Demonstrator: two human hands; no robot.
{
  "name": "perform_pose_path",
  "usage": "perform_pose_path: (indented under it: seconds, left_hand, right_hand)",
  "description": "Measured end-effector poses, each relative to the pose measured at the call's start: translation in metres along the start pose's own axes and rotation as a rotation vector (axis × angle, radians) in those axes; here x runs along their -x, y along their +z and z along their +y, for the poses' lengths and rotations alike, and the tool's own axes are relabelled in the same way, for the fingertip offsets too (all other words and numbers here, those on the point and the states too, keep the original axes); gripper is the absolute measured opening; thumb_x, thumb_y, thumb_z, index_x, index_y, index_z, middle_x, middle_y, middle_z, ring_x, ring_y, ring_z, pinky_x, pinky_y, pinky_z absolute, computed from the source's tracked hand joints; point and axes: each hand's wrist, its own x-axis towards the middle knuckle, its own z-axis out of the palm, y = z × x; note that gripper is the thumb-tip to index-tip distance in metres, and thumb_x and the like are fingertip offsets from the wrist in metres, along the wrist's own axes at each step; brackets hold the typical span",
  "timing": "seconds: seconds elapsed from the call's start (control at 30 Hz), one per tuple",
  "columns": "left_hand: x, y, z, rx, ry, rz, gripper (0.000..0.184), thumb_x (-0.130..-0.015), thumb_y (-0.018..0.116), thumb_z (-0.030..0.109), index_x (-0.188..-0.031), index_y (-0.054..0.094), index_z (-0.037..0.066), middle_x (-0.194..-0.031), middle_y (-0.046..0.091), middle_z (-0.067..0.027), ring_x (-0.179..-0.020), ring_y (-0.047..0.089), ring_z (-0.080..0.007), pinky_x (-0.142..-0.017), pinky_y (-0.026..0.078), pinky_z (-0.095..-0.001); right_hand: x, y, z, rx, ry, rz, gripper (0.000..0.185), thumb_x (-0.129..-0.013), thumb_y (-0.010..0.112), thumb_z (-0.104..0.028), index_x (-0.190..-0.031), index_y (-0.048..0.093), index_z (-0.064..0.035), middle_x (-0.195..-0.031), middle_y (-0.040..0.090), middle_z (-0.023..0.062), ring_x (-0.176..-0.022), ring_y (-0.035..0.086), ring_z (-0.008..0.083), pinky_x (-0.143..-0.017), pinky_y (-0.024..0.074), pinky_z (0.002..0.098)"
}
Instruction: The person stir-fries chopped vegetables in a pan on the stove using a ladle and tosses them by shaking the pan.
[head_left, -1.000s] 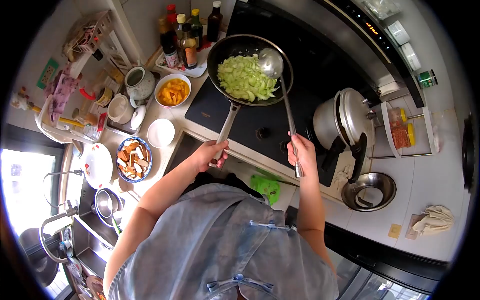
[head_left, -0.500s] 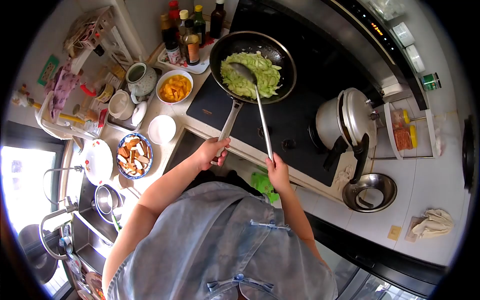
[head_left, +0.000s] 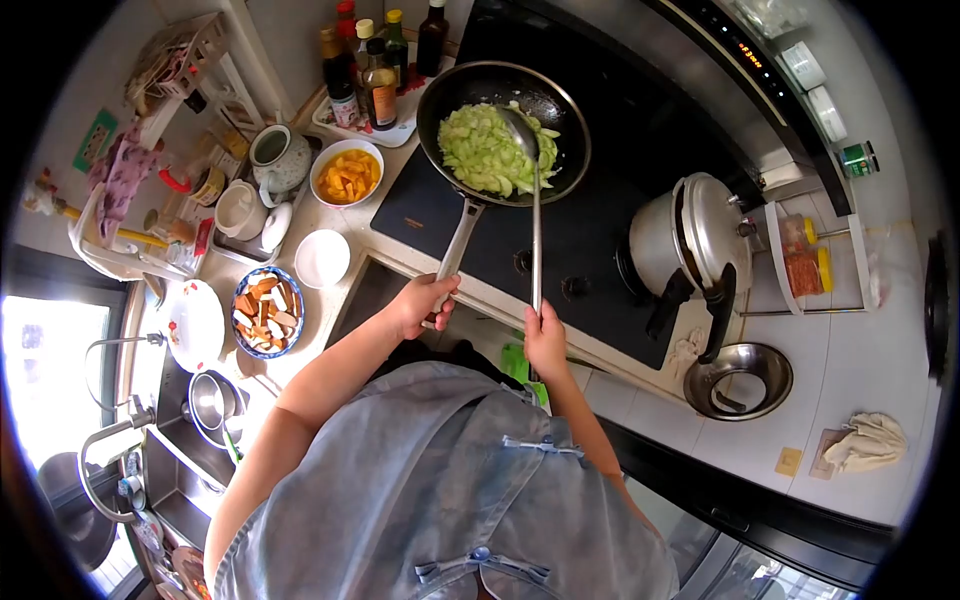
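Observation:
A dark frying pan [head_left: 570, 135] on the black cooktop [head_left: 490, 248] holds pale green sliced vegetable [head_left: 480, 150]. My left hand [head_left: 425, 305] is wrapped round the end of the pan's metal handle [head_left: 460, 240]. In my right hand [head_left: 546, 342] is the long shaft of a metal ladle [head_left: 537, 230]. The ladle's bowl lies at the right part of the vegetable pieces, inside the pan. Left of the pan stand a white bowl of orange pieces [head_left: 348, 177] and a blue-rimmed bowl of brown and white pieces [head_left: 268, 314].
Several bottles [head_left: 381, 90] stand on a tray behind the orange bowl. A pressure cooker [head_left: 665, 235] is on the cooktop's right side, with a metal bowl [head_left: 775, 380] nearer. A white bowl [head_left: 322, 259] and a sink [head_left: 180, 480] lie to the left.
My right hand has moved left from its place a second ago. The ladle swept left across the vegetable pieces, then back right. My left hand has kept its hold on the pan handle.

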Motion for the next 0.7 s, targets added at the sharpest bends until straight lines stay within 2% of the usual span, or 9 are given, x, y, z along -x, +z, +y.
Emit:
perform_pose_path:
  seconds: [0.07, 0.13, 0.17, 0.27, 0.4, 0.5, 0.67, 0.7]
  left_hand:
    - [0.0, 0.0, -0.001, -0.003, -0.001, 0.004, 0.027, -0.09, 0.052, 0.031, -0.085, 0.045, 0.006, -0.06, 0.044, -0.0022, -0.041, 0.041, -0.014, -0.04, 0.033, -0.0271]
    - [0.0, -0.001, 0.002, -0.006, 0.009, 0.011, 0.027, -0.09, 0.052, 0.031, -0.085, 0.045, 0.006, -0.06, 0.043, -0.0021, -0.041, 0.041, -0.0141, -0.041, 0.033, -0.0272]
    - [0.001, -0.001, 0.001, -0.006, 0.01, 0.012, 0.027, -0.09, 0.052, 0.031, -0.085, 0.045, 0.006, -0.06, 0.043, -0.0021, -0.041, 0.04, -0.0141, -0.041, 0.033, -0.0272]
    - [0.002, 0.002, 0.002, -0.012, 0.008, 0.008, 0.027, -0.09, 0.052, 0.031, -0.085, 0.045, 0.006, -0.06, 0.043, -0.0022, -0.041, 0.04, -0.0142, -0.041, 0.033, -0.0272]
    - [0.001, -0.001, 0.001, -0.015, 0.008, 0.006, 0.027, -0.09, 0.051, 0.031, -0.085, 0.044, 0.006, -0.06, 0.044, -0.0024, -0.041, 0.041, -0.0146, -0.041, 0.033, -0.0273]
    - [0.001, -0.001, 0.0, -0.023, 0.019, 0.006, 0.027, -0.09, 0.051, 0.031, -0.085, 0.045, 0.006, -0.06, 0.044, -0.0024, -0.041, 0.041, -0.0144, -0.04, 0.033, -0.0271]
    - [-0.001, -0.002, 0.0, -0.022, 0.003, 0.009, 0.027, -0.089, 0.052, 0.031, -0.086, 0.045, 0.006, -0.061, 0.044, -0.0024, -0.041, 0.041, -0.0138, -0.039, 0.034, -0.0263]
    - [-0.001, -0.002, 0.001, -0.025, -0.004, 0.015, 0.027, -0.089, 0.052, 0.032, -0.086, 0.045, 0.006, -0.061, 0.044, -0.0024, -0.041, 0.041, -0.0137, -0.039, 0.034, -0.0261]
  right_hand:
    - [-0.001, -0.003, 0.003, -0.077, 0.047, -0.03, 0.02, -0.091, 0.049, -0.023, -0.086, 0.051, -0.0032, -0.059, 0.049, 0.0079, -0.048, 0.048, 0.0173, -0.046, 0.0374, 0.0314]
    - [0.0, -0.016, -0.039, -0.243, 0.186, -0.105, 0.02, -0.092, 0.048, -0.023, -0.084, 0.05, -0.005, -0.056, 0.048, 0.0039, -0.042, 0.045, 0.013, -0.04, 0.0346, 0.0276]
    - [-0.003, -0.015, -0.043, -0.324, 0.116, -0.078, 0.02, -0.094, 0.045, -0.023, -0.087, 0.05, -0.005, -0.052, 0.042, -0.0016, -0.033, 0.038, 0.0075, -0.029, 0.0291, 0.0224]
    - [-0.02, -0.026, -0.074, -0.263, 0.134, 0.019, 0.022, -0.094, 0.044, -0.025, -0.085, 0.05, -0.0047, -0.053, 0.043, -0.0005, -0.032, 0.039, 0.0084, -0.028, 0.0292, 0.0234]
    - [-0.056, -0.026, -0.082, -0.345, 0.178, 0.092, 0.023, -0.094, 0.045, -0.025, -0.082, 0.047, -0.0053, -0.055, 0.042, 0.0005, -0.034, 0.038, 0.0088, -0.029, 0.0316, 0.0249]
    - [-0.071, -0.023, -0.081, -0.402, 0.261, 0.053, 0.02, -0.093, 0.046, -0.024, -0.084, 0.047, -0.0056, -0.056, 0.042, 0.0002, -0.036, 0.038, 0.0085, -0.031, 0.0328, 0.0259]
    - [-0.047, -0.054, -0.099, -0.529, 0.375, -0.231, 0.02, -0.092, 0.049, -0.023, -0.084, 0.046, -0.0056, -0.058, 0.043, 0.0006, -0.037, 0.038, 0.0093, -0.033, 0.0322, 0.0263]
    - [-0.033, -0.067, -0.108, -0.505, 0.329, -0.272, 0.021, -0.092, 0.05, -0.024, -0.084, 0.047, -0.0052, -0.058, 0.044, 0.0006, -0.037, 0.039, 0.0089, -0.033, 0.031, 0.0252]
